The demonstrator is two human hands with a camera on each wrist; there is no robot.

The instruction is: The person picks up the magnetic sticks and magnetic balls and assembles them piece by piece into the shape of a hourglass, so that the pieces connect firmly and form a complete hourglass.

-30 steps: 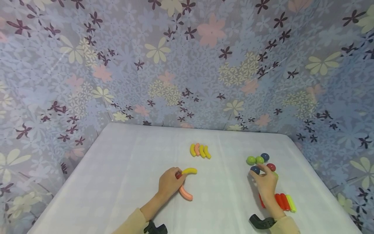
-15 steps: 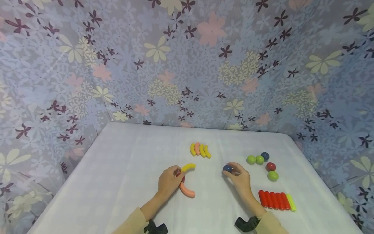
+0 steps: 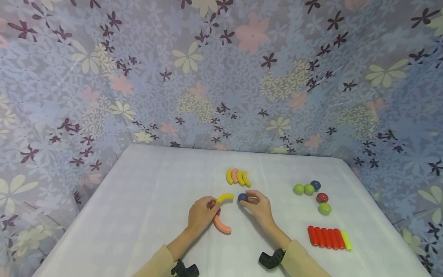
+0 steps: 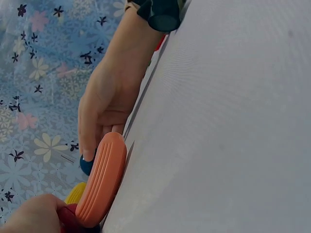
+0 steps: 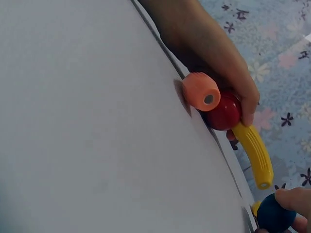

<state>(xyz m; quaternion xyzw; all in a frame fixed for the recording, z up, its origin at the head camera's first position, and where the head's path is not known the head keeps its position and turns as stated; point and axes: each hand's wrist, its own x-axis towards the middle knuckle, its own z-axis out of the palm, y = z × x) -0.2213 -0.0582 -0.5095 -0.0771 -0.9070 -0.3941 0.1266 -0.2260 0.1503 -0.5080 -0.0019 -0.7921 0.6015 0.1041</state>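
Blue ball (image 3: 243, 197) pinched in right hand (image 3: 260, 209), near the left hand (image 3: 201, 214)

- Left hand (image 4: 34, 213) at lower left corner, mostly out of frame; holds red ball (image 4: 69, 218).
- Orange stick (image 4: 102, 179), ridged, slightly curved, lower end overlapping red ball.
- Yellow piece (image 4: 76, 192) partly hidden behind both.
- Right hand (image 4: 111, 92) above, fingers downward, pinching blue ball (image 4: 86, 166).
- Dark device (image 4: 164, 15) at its wrist.
- Pale surface (image 4: 223, 121) fills right side; flowered cloth (image 4: 41, 92) left.
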